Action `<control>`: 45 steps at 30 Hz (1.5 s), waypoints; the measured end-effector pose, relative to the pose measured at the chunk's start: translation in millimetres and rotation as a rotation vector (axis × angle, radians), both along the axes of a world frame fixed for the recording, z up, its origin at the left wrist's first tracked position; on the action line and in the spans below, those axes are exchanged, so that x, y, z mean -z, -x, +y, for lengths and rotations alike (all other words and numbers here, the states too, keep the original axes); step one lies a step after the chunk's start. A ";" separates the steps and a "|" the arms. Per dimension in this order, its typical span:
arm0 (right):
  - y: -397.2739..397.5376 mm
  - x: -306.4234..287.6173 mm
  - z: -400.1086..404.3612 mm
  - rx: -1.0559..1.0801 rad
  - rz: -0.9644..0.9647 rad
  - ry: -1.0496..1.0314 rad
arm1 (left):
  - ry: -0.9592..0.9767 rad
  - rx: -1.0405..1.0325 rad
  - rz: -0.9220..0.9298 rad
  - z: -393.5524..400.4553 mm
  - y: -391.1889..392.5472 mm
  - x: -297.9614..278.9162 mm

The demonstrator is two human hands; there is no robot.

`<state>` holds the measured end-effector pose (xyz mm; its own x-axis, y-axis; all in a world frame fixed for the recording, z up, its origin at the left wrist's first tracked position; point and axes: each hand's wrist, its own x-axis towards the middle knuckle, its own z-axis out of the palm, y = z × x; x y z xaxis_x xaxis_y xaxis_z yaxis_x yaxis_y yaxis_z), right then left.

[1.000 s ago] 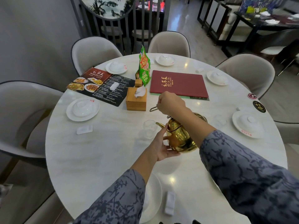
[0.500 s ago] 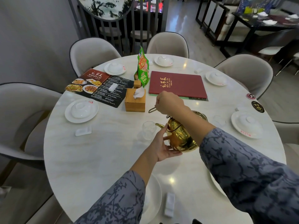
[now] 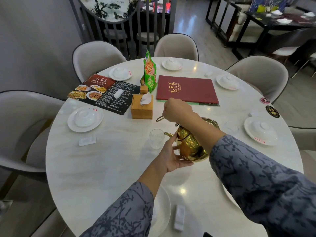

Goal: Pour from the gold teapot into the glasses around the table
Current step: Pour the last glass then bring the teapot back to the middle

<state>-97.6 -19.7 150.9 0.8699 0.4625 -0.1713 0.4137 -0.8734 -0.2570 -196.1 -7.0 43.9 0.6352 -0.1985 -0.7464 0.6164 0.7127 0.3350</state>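
My right grip (image 3: 177, 110) clenches the handle (image 3: 159, 118) of the gold teapot (image 3: 191, 147); left grip (image 3: 172, 156), spread, props its belly, aiming the spout (image 3: 168, 134) at the centre glass (image 3: 156, 136).

A round marble table (image 3: 102, 168) carries a closed red menu (image 3: 187, 88), a green snack bag (image 3: 150, 74) standing just left of it, a wooden tissue box (image 3: 141, 110) near the bag, a black photo menu (image 3: 109, 94), and 5 white plates (image 3: 72, 123) topped with upturned bowls. Grey chairs (image 3: 95, 57) ring it.
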 end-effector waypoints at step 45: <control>6.3 11.0 -41.0 0.104 0.046 -0.222 | -0.246 0.086 -0.008 -0.7 2.4 12.3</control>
